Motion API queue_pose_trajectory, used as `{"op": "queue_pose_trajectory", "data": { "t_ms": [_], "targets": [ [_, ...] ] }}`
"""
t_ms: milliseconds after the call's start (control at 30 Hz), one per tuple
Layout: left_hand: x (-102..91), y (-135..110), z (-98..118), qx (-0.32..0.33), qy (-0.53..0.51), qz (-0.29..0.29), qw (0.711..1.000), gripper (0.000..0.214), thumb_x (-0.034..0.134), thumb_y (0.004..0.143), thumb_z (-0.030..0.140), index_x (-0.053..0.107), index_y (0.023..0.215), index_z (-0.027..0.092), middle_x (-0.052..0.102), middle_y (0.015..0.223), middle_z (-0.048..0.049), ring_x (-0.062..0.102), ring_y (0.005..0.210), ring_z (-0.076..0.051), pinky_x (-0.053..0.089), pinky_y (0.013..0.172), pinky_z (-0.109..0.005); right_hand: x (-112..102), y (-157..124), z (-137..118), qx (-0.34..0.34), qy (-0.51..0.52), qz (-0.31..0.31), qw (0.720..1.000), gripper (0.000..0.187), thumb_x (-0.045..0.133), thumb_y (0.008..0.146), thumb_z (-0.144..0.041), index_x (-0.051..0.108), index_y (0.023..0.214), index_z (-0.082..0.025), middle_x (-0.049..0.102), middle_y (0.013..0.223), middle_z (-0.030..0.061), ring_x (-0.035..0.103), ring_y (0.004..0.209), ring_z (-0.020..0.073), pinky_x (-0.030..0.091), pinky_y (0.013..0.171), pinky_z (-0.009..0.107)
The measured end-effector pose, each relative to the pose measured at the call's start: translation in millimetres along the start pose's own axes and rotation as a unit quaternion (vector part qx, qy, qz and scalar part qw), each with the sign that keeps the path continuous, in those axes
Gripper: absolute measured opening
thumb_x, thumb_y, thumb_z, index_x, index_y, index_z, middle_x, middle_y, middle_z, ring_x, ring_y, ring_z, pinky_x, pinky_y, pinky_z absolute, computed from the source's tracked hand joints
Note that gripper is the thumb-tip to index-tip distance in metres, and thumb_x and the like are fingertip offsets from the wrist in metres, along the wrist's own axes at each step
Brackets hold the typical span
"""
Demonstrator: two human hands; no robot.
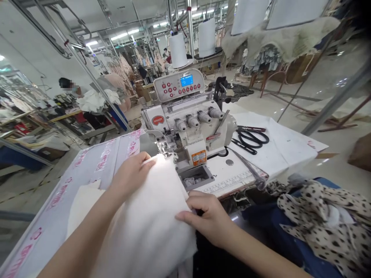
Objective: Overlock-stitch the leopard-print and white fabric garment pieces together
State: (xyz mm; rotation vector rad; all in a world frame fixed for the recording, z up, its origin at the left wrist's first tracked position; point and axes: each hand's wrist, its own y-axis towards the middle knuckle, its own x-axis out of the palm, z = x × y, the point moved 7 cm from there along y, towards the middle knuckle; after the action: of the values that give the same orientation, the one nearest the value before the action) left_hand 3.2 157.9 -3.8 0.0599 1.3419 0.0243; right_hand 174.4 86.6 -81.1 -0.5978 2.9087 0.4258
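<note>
White fabric [156, 216] hangs over the near edge of the work table, its far end lying at the lit needle area of an overlock sewing machine [188, 127]. My left hand [135, 170] grips the fabric's far left edge, close to the presser foot [164, 150], with the thumb on top. Lower down, my right hand [205, 216] pinches the right edge between thumb and curled fingers. The fabric is stretched between both hands. Its folds hide the fingertips underneath.
Black-handled scissors [252, 137] lie right of the machine. A scrap tray [197, 178] is set in front of it. Spotted fabric [327, 216] is heaped at the lower right. Large thread cones [177, 50] stand behind. A person [69, 87] sits at the far left.
</note>
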Motion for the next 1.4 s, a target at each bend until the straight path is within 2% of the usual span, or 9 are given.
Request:
{"op": "queue_pose_trajectory", "data": {
  "t_ms": [200, 400, 567, 767, 1167, 1233, 1300, 1333, 1400],
  "targets": [
    [10.0, -11, 12, -0.022, 0.086, 0.018, 0.996, 0.018, 0.029, 0.087, 0.036, 0.041, 0.086, 0.022, 0.059, 0.072, -0.0016, 0.056, 0.069, -0.021, 0.03, 0.056, -0.027, 0, -18, 16, 0.04, 0.009, -0.023, 0.999, 0.038, 0.062, 0.076, -0.028, 0.034, 0.052, -0.018, 0.037, 0.061, -0.0034, 0.039, 0.059, 0.0114, 0.028, 0.053, 0.023],
    [9.5, 7, 9, -0.015, 0.086, 0.016, 0.996, 0.019, 0.027, 0.087, 0.036, 0.039, 0.087, 0.022, 0.058, 0.074, -0.0023, 0.055, 0.068, -0.022, 0.03, 0.054, -0.028, 6, -18, 24, 0.035, 0.008, -0.03, 0.999, 0.036, 0.06, 0.077, -0.025, 0.034, 0.053, -0.018, 0.036, 0.063, -0.0032, 0.039, 0.059, 0.0113, 0.028, 0.052, 0.023],
    [8.3, 26, 3, -0.02, 0.096, 0.004, 0.995, 0.02, 0.026, 0.085, 0.033, 0.041, 0.086, 0.02, 0.058, 0.073, -0.0049, 0.054, 0.065, -0.024, 0.031, 0.053, -0.03, 3, -9, 23, 0.028, -0.001, -0.012, 1.0, 0.033, 0.059, 0.077, -0.025, 0.038, 0.054, -0.018, 0.037, 0.065, -0.0026, 0.041, 0.061, 0.0119, 0.031, 0.055, 0.023],
    [7.8, 47, -3, -0.01, 0.084, 0.027, 0.996, 0.029, 0.026, 0.085, 0.031, 0.042, 0.105, 0.018, 0.061, 0.083, -0.0087, 0.058, 0.073, -0.026, 0.035, 0.057, -0.032, -3, 6, 19, 0.009, -0.015, 0.018, 1.0, 0.028, 0.06, 0.076, -0.024, 0.043, 0.055, -0.018, 0.04, 0.066, -0.0019, 0.043, 0.063, 0.0129, 0.033, 0.057, 0.023],
    [-7.2, 94, -14, 0.025, -0.011, 0.121, 0.992, 0.031, 0.035, 0.084, 0.032, 0.046, 0.109, 0.017, 0.06, 0.1, -0.0098, 0.056, 0.094, -0.022, 0.043, 0.077, -0.031, -9, 52, 14, -0.023, 0.021, 0.084, 0.996, 0.027, 0.06, 0.074, -0.028, 0.043, 0.056, -0.018, 0.04, 0.064, -0.003, 0.042, 0.062, 0.0119, 0.035, 0.058, 0.023],
    [-13.6, 79, -24, 0.014, -0.044, 0.155, 0.987, 0.044, 0.038, 0.083, 0.037, 0.038, 0.12, 0.015, 0.053, 0.115, -0.0122, 0.052, 0.103, -0.021, 0.042, 0.084, -0.032, -5, 51, 23, 0.013, 0.106, 0.085, 0.991, 0.023, 0.061, 0.072, -0.031, 0.043, 0.064, -0.019, 0.043, 0.063, -0.0037, 0.044, 0.06, 0.0116, 0.037, 0.056, 0.023],
    [-7.6, 43, -41, -0.007, -0.104, 0.143, 0.984, 0.066, 0.047, 0.077, 0.045, 0.027, 0.131, 0.013, 0.04, 0.131, -0.0148, 0.044, 0.114, -0.024, 0.039, 0.093, -0.035, 0, 44, 33, 0.063, 0.222, 0.064, 0.971, 0.025, 0.063, 0.07, -0.034, 0.045, 0.082, -0.021, 0.053, 0.069, -0.0032, 0.05, 0.061, 0.0125, 0.04, 0.055, 0.022],
    [3.4, 18, -51, -0.025, -0.143, 0.099, 0.985, 0.077, 0.052, 0.072, 0.048, 0.022, 0.135, 0.014, 0.033, 0.136, -0.0144, 0.04, 0.12, -0.027, 0.036, 0.097, -0.038, 3, 38, 37, 0.086, 0.262, 0.048, 0.96, 0.034, 0.065, 0.068, -0.034, 0.045, 0.092, -0.022, 0.058, 0.075, -0.0018, 0.053, 0.065, 0.0137, 0.043, 0.056, 0.024],
    [37.4, -40, -62, 0.004, -0.224, -0.086, 0.971, 0.075, 0.054, 0.071, 0.047, 0.025, 0.136, 0.022, 0.034, 0.138, -0.0079, 0.041, 0.12, -0.027, 0.037, 0.097, -0.039, 9, 24, 42, 0.128, 0.279, -0.007, 0.952, 0.044, 0.069, 0.065, -0.033, 0.048, 0.102, -0.022, 0.064, 0.084, 0.0015, 0.058, 0.073, 0.0171, 0.047, 0.062, 0.028]
  ]
}}
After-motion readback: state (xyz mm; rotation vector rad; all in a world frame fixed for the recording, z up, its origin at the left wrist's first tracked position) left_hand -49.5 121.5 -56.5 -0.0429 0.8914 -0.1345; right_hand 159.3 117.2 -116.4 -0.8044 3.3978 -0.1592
